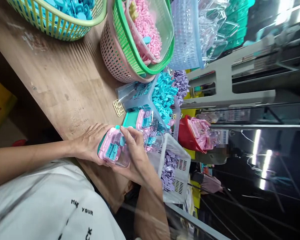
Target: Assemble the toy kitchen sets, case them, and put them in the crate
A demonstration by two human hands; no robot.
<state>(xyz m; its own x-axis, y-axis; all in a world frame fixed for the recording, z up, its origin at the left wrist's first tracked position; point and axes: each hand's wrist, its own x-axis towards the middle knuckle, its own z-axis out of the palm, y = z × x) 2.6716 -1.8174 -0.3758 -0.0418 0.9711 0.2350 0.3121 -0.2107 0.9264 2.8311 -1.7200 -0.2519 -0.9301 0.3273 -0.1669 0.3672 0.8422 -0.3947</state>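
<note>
The view is turned on its side. My left hand (88, 143) and my right hand (136, 156) together hold a small pink case (112, 148) with a clear lid and teal pieces inside, just over the edge of the wooden table (65, 80). The left hand cups the case from behind. The right hand's fingers are closed over its clear front. Another pink case (144, 119) lies on a teal tray (130, 118) just beyond the hands.
A white crate of purple pieces (182, 163) stands beside my right hand and a grey crate of teal pieces (140, 96) behind the tray. Farther off are a yellow-green basket of blue parts (57, 30), a green basket (125, 43) with pink parts, a red basket (185, 136) and a small gold piece (118, 107).
</note>
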